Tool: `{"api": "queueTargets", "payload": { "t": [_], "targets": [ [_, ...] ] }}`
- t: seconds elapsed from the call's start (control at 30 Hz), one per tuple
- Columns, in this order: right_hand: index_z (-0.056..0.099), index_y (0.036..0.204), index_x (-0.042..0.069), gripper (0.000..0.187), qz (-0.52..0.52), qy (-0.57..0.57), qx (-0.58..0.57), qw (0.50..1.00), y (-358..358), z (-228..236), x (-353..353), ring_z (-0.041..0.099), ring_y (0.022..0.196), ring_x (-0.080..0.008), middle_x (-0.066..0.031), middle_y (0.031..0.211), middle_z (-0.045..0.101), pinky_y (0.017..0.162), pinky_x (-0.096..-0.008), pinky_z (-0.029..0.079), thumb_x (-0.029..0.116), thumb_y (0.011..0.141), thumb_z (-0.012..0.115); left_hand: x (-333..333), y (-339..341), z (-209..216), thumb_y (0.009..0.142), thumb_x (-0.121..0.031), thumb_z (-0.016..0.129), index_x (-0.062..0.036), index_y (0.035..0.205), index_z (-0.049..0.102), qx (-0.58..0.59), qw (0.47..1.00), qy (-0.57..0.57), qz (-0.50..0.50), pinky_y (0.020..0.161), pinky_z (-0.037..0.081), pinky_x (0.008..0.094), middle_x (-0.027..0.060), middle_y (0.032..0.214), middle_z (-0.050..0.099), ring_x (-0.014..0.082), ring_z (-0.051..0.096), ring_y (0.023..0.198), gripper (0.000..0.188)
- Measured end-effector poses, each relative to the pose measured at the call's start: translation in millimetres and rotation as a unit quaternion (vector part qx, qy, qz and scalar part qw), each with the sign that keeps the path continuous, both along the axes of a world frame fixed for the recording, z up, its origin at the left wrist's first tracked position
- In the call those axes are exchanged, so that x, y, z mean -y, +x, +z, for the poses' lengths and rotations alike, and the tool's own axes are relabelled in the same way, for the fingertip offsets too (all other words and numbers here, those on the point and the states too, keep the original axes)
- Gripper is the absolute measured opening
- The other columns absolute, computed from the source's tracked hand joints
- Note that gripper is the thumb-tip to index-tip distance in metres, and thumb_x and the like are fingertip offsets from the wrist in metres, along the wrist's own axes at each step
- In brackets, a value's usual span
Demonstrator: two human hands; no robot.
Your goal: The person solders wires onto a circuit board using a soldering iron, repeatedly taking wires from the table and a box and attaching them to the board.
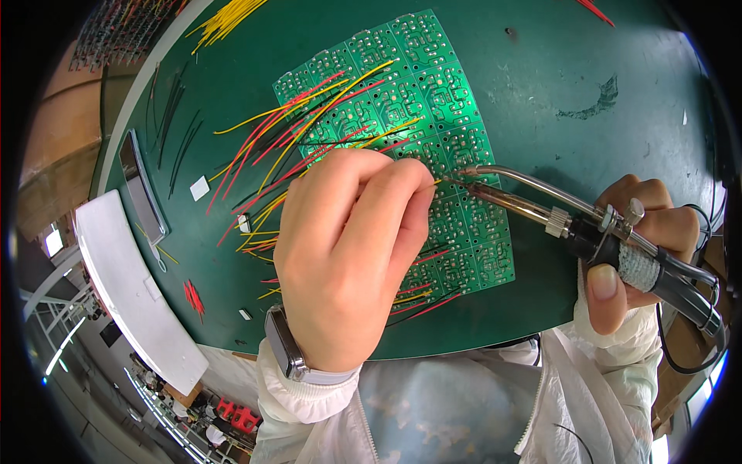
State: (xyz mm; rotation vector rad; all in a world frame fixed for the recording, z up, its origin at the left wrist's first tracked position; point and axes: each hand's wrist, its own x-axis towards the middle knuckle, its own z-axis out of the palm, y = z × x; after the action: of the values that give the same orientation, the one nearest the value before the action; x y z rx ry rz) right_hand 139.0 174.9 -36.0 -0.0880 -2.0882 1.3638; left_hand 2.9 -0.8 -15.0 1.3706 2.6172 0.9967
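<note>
A green panel of circuit boards [448, 97] lies on the table, with red, yellow and black wires [309, 127] fixed along its rows and trailing left. Over its middle, my left hand [336, 247] is closed, thumb and index finger pinching a thin yellow wire [437, 182] whose end points at the board. My right hand [657, 220] grips a soldering iron [514, 203] by its dark handle. A thin metal tube [533, 182] runs along the iron, and both tips meet close to the wire's end. My left hand covers part of the panel's lower left.
Bundled yellow wires [228, 23] lie at the far left, loose black wires [174, 112] nearer. A phone [143, 185], a white square [199, 188] and short red wires [193, 300] are left of the panel. A white tray-like piece [131, 286] borders the table edge. The iron's cable [696, 363] loops at right.
</note>
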Motion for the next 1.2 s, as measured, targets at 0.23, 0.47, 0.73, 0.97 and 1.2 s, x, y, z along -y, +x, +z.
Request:
{"api": "queueTargets", "payload": {
  "t": [0.23, 0.47, 0.73, 0.97, 1.2],
  "targets": [
    [0.038, 0.083, 0.007, 0.039, 0.045, -0.014, -0.016, 0.999, -1.4, 3.4, 0.4, 0.039, 0.052, -0.015, -0.0088, 0.069, 0.041, 0.047, -0.0271, 0.037, 0.016, 0.062, 0.069, 1.3, 0.0, -0.7, 0.067, 0.011, 0.067, 0.0015, 0.082, 0.06, 0.0, 1.0, 0.0, -0.002, 0.056, 0.047, 0.0243, 0.0059, 0.079, 0.057, 0.014, 0.057, 0.064, 0.019],
    [0.039, 0.084, 0.007, 0.04, 0.047, 0.026, -0.003, 0.999, -1.3, 7.9, 2.7, 0.044, 0.054, -0.0165, -0.0091, 0.071, 0.044, 0.047, -0.0268, 0.041, 0.017, 0.063, 0.072, -0.8, 2.2, -0.7, 0.069, 0.01, 0.065, 0.0014, 0.082, 0.058, 0.001, 1.0, -0.004, 0.0, 0.057, 0.047, 0.0247, 0.0063, 0.08, 0.055, 0.0147, 0.056, 0.065, 0.017],
    [0.041, 0.087, 0.007, 0.04, 0.043, 0.039, -0.022, 0.998, 0.3, 5.2, 2.7, 0.044, 0.054, -0.0168, -0.0096, 0.072, 0.046, 0.046, -0.0259, 0.04, 0.018, 0.065, 0.072, -1.7, 2.7, -3.1, 0.07, 0.009, 0.065, 0.0012, 0.082, 0.058, -0.005, 1.0, -0.002, 0.001, 0.057, 0.047, 0.0248, 0.0063, 0.08, 0.055, 0.0148, 0.056, 0.065, 0.016],
    [0.041, 0.089, 0.007, 0.038, 0.041, 0.033, -0.036, 0.998, -1.7, 3.3, 3.9, 0.044, 0.053, -0.0166, -0.0104, 0.072, 0.047, 0.044, -0.0253, 0.038, 0.017, 0.065, 0.07, -1.3, 2.3, -3.0, 0.07, 0.009, 0.065, 0.0014, 0.082, 0.058, -0.005, 1.0, 0.001, 0.001, 0.058, 0.047, 0.0246, 0.0063, 0.08, 0.055, 0.0148, 0.056, 0.066, 0.016],
    [0.04, 0.087, 0.006, 0.04, 0.035, 0.034, -0.053, 0.997, -0.6, 0.6, 1.9, 0.042, 0.05, -0.0171, -0.011, 0.071, 0.045, 0.043, -0.0264, 0.036, 0.02, 0.065, 0.071, -1.0, 1.8, -3.9, 0.07, 0.01, 0.065, 0.0015, 0.083, 0.058, -0.003, 1.0, 0.002, -0.003, 0.058, 0.048, 0.0246, 0.0064, 0.08, 0.055, 0.0148, 0.057, 0.066, 0.017]
  ]
}}
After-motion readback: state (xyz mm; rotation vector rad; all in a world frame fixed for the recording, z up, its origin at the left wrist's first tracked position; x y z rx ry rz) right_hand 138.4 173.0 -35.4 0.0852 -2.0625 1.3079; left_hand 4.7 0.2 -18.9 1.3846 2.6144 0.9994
